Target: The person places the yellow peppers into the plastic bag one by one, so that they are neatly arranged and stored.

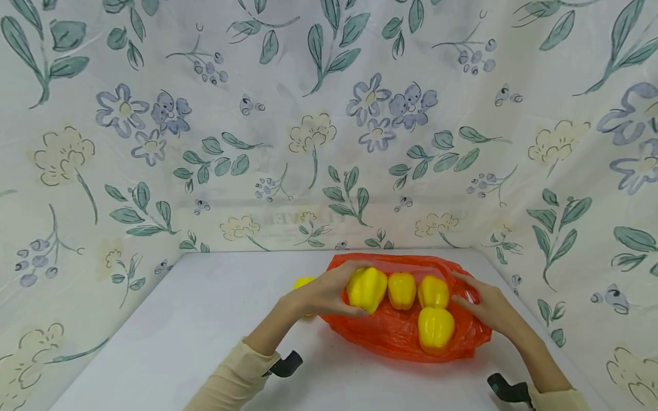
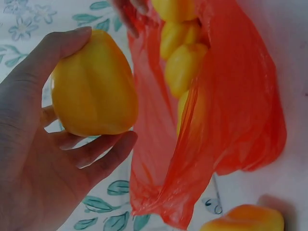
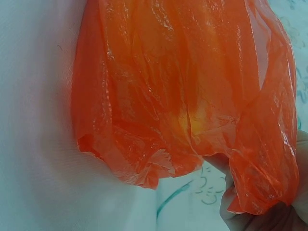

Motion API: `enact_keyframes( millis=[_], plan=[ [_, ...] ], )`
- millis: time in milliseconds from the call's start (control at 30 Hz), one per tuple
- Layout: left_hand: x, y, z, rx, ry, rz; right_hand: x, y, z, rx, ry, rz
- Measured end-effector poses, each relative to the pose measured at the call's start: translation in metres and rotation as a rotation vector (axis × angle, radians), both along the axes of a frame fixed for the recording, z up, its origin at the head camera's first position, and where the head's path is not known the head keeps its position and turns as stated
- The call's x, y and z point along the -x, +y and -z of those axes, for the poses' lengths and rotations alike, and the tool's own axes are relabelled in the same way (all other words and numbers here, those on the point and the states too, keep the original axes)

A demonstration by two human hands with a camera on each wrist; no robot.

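Note:
My left hand [image 1: 329, 291] grips a yellow bell pepper [image 1: 367, 290] between thumb and fingers, over the left part of an open red plastic bag [image 1: 380, 337]. In the left wrist view this held pepper [image 2: 94, 86] is apart from the bag [image 2: 245, 96]. Several more yellow bell peppers [image 1: 436, 331] lie inside the bag. At the bag's right edge, my right hand [image 1: 488, 305] holds the plastic. The right wrist view shows bunched film [image 3: 264, 178] between its thumb and fingers, partly hidden by the bag.
Another yellow bell pepper [image 1: 303, 282] lies on the white table [image 1: 216, 308] left of the bag, partly hidden behind my left wrist. A floral cloth [image 1: 308, 171] hangs behind the table and along its sides.

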State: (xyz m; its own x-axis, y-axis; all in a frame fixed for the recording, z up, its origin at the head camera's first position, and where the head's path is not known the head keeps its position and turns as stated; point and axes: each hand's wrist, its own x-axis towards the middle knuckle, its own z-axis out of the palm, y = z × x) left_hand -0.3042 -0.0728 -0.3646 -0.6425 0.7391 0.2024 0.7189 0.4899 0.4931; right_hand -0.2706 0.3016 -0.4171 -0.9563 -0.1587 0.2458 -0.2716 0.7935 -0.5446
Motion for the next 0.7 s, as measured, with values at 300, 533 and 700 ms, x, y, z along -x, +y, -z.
enact_keyframes(
  millis=[300,533,700],
  plan=[
    [0.001,0.015,0.01,0.047,-0.025,0.023,0.0,0.001,0.0,0.001,-0.009,-0.001],
    [0.005,0.021,0.017,0.075,-0.037,0.031,0.0,0.002,0.0,0.0,0.001,-0.003],
    [0.006,0.024,0.026,0.102,-0.051,0.018,-0.001,0.001,0.001,-0.002,-0.004,0.001]
  ],
)
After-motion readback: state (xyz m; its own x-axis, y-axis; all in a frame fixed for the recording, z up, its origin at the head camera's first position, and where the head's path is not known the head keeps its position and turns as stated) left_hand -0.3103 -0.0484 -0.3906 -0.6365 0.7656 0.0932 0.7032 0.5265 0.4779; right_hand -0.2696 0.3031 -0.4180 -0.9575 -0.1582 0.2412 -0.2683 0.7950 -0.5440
